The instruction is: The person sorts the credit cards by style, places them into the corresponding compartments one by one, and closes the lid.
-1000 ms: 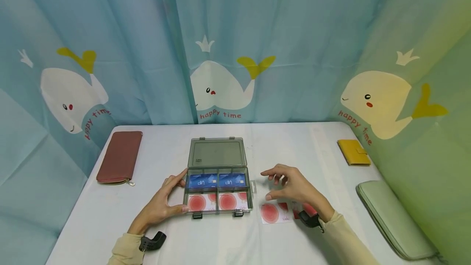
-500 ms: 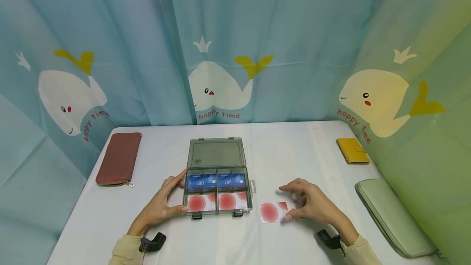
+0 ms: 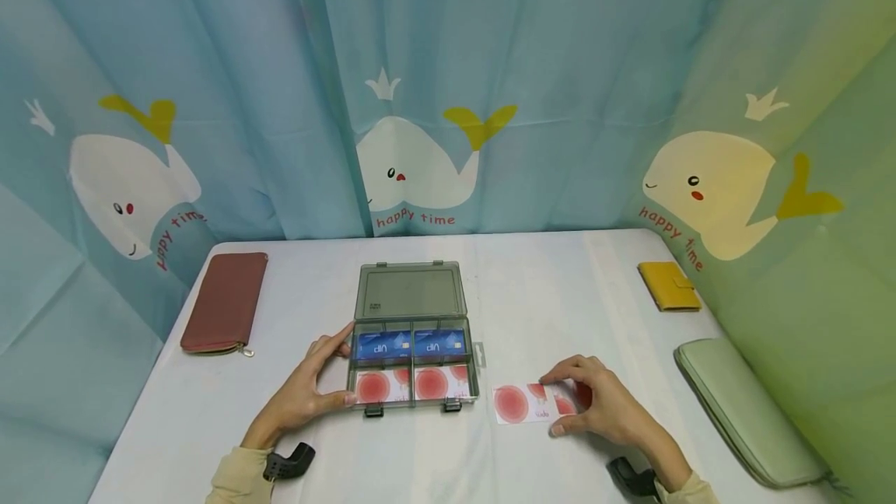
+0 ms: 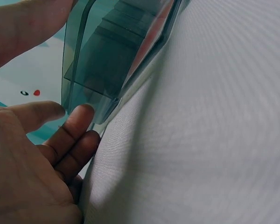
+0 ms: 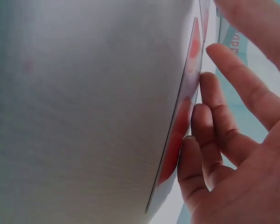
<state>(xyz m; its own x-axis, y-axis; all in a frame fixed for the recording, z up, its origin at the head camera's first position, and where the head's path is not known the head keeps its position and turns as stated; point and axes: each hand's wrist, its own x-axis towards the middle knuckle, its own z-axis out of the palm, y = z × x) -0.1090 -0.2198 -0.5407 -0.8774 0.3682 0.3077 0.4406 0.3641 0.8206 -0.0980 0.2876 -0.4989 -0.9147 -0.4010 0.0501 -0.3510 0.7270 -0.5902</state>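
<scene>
R hand (image 3: 605, 404): thumb + fingers curved abt. a red-and-white card (image 3: 564, 406), head view's 5 o'clock; we can't tell if they grip. L hand (image 3: 297, 395): thumb + index spread, touching the hinged compartment box (image 3: 412, 342), approx. 6 o'clock. Farther out we see a sage zip case (image 3: 752, 414), 4 o'clock.

The right hand (image 3: 609, 404) partly hides the rightmost red-and-white card (image 3: 564, 404).
</scene>
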